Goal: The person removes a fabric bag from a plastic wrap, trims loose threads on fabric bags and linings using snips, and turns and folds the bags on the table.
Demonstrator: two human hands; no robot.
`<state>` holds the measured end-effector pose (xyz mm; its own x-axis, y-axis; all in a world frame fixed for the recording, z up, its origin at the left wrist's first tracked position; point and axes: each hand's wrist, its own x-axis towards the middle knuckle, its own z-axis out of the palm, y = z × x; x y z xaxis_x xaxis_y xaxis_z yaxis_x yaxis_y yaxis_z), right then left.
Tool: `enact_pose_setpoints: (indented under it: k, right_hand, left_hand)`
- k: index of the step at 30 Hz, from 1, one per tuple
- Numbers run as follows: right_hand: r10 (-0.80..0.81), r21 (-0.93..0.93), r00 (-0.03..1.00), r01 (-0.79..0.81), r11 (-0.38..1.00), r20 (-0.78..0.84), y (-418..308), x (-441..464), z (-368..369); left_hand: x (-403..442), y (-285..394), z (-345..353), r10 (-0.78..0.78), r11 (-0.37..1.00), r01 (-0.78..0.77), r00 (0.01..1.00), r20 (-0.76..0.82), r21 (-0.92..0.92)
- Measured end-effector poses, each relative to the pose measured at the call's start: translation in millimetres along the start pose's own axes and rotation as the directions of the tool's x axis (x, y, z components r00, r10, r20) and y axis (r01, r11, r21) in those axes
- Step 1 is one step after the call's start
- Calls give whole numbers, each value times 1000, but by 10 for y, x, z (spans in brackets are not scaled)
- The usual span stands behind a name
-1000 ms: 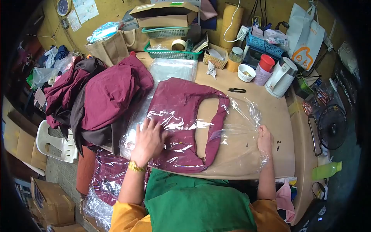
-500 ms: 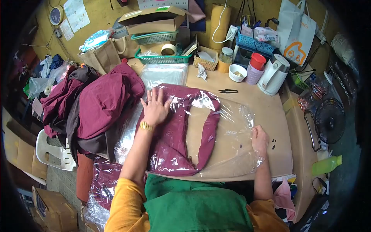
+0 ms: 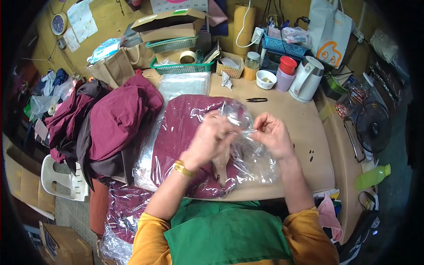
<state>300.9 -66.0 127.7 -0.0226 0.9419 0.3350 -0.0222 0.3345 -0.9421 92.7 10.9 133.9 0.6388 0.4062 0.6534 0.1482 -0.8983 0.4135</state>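
A folded maroon garment (image 3: 176, 128) lies in a clear plastic bag (image 3: 260, 163) on the table in front of me. The bag's loose right part is gathered up and folded over toward the garment. My right hand (image 3: 274, 136) pinches the bag's edge between thumb and fingers. Close beside it, my left hand (image 3: 214, 138) is raised over the garment, slightly blurred, its fingertips closed on the same strip of plastic. A gold watch (image 3: 182, 168) is on the left wrist. Behind the hands lie black thread snips (image 3: 256, 100).
Maroon and dark cloth (image 3: 117, 115) is heaped at the left. Flat clear bags (image 3: 183, 85) lie behind the garment. A white bowl (image 3: 266, 80), a red-lidded cup (image 3: 287, 73) and a kettle (image 3: 307, 79) stand at the back right.
My left hand has lifted off the garment and moved right. My right hand has come left and up with the bag's open end, which has folded in from lying flat.
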Motion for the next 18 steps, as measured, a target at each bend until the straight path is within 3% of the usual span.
enact_pose_setpoints:
  k: [1,2,3,4,6,7,8,9,10,12,13,14,15,16,17,18]
  right_hand:
    - [39,17,998,-39,999,46,-35,22,-115]
    - [74,32,993,-78,996,92,-70,24,-227]
    - [70,28,995,-72,997,77,-100,14,-316]
    - [112,-165,992,-100,981,64,-122,-10,-394]
    - [194,-528,981,-155,835,19,-168,-77,-564]
    - [66,-719,998,-31,694,22,-123,-152,-656]
    - [67,-722,998,-34,691,16,-58,-216,-788]
    - [69,-868,998,-47,494,-15,17,-285,-922]
    - [64,-961,997,-62,269,-46,67,-343,-1025]
    - [5,-950,999,-46,310,-47,88,-417,-1129]
    - [-54,-938,998,-20,347,-41,93,-434,-1150]
    - [-53,-937,998,-20,348,-41,-36,-433,-1129]
    - [225,-887,971,-170,429,-77,-281,-418,-1088]
    - [486,-823,870,-332,462,-79,-413,-406,-1067]
    - [485,-822,871,-331,464,-77,-384,-417,-1120]
    - [394,-802,919,-232,550,5,-318,-439,-1217]
  left_hand:
    - [5,-36,-113,-53,999,53,998,-28,-10]
    - [-33,-91,-210,-190,972,179,980,-59,-152]
    - [-22,-145,-340,-172,939,137,981,-86,-316]
    - [-52,-235,-472,-181,904,124,978,-103,-409]
    - [-97,-423,-651,-244,659,71,962,-124,-749]
    - [-169,-504,-773,-306,591,84,944,-127,-803]
    - [-191,-655,-889,-228,495,6,966,-123,-869]
    - [-203,-627,-1008,-243,476,28,965,-101,-879]
    - [-219,-602,-1106,-261,527,66,961,-87,-847]
    - [-222,-553,-1331,-307,726,311,945,115,-614]
    - [-189,-509,-1380,-306,726,311,945,117,-614]
    - [-154,-472,-1421,-340,839,370,929,146,-398]
    - [-131,-462,-1446,-381,901,405,910,164,-157]
    - [-137,-521,-1458,-382,901,406,910,164,-155]
    - [-160,-637,-1467,-335,933,347,934,125,-97]
    - [-180,-751,-1483,-284,957,288,955,88,-35]
